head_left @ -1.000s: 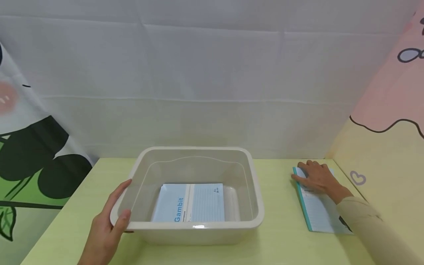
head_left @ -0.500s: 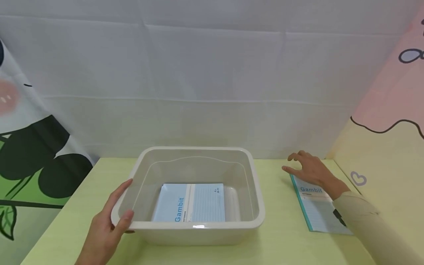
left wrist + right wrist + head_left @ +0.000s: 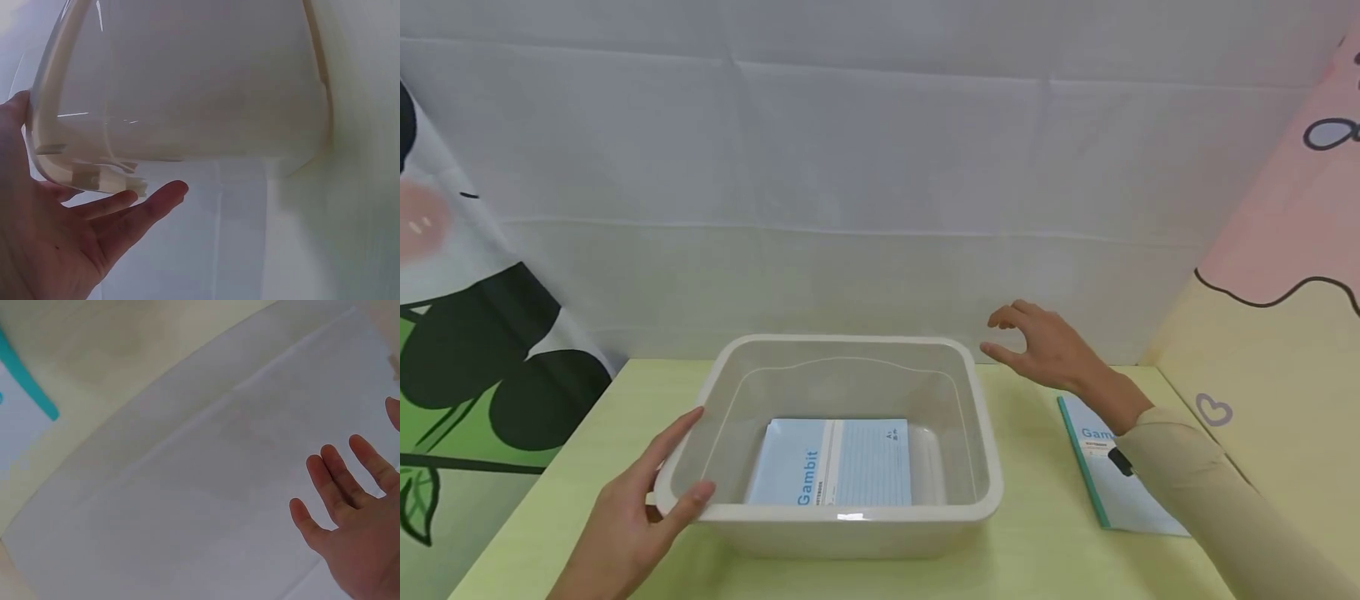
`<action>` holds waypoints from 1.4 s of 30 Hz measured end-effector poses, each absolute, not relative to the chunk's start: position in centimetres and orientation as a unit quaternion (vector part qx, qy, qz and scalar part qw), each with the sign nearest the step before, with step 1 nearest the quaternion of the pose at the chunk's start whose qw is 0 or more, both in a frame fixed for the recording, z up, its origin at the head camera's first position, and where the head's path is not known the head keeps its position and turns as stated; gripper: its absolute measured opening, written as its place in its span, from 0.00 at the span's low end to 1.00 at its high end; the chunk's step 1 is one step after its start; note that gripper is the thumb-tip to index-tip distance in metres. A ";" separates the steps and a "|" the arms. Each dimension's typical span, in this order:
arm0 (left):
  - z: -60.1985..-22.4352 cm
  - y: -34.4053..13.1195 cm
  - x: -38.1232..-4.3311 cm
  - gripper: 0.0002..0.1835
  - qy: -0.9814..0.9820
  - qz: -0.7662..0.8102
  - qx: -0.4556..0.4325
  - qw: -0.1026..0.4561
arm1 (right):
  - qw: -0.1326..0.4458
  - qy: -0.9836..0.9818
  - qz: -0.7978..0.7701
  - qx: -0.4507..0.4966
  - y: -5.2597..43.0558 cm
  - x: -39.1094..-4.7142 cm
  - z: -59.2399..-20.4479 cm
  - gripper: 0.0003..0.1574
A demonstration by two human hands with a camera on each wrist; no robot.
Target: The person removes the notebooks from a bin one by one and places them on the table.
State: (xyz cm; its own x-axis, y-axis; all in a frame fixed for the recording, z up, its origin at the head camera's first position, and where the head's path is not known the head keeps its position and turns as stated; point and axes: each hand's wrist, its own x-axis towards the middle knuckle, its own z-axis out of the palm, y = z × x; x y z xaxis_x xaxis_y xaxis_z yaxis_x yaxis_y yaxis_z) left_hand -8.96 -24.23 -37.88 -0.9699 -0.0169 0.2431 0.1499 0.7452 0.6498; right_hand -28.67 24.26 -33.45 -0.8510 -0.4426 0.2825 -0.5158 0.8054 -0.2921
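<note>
A beige plastic basin (image 3: 850, 529) stands on the table, with a light blue notebook (image 3: 857, 462) marked "Gambit" lying in it. My left hand (image 3: 625, 508) holds the basin's near left corner, thumb and fingers on either side of the rim (image 3: 53, 94); in the left wrist view some fingers extend below the rim. Just past the basin's far right corner, my right hand (image 3: 1048, 346) hovers with spread, relaxed fingers and holds nothing. Below the right forearm lies another notebook (image 3: 1093, 475) with a teal spine, partly hidden by the sleeve.
The pale yellow-green table (image 3: 1030, 467) meets a white cloth backdrop (image 3: 880, 167) at its far edge. A cartoon-printed cloth (image 3: 512, 367) hangs at the left. On the right rises a pink and yellow printed panel (image 3: 1285, 358).
My right hand has lifted off the notebook on the right and moved left and up toward the basin, leaving that notebook on the table. My left hand stays at the basin's corner.
</note>
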 end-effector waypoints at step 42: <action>-36.6 -23.2 -9.6 0.56 -0.923 -0.382 0.041 -0.027 | 0.076 -0.866 0.083 0.487 4.5 -26.5 -26.2 0.32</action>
State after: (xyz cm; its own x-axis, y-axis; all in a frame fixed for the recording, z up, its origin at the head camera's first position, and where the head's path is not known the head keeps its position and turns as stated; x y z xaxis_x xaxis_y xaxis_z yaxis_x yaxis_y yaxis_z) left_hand -9.62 -23.20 -36.57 -0.9952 -0.0543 -0.0817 -0.0962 0.7050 0.7026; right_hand -26.48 4.48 -26.23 -0.5136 -0.8315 0.2119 -0.8566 0.5113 -0.0699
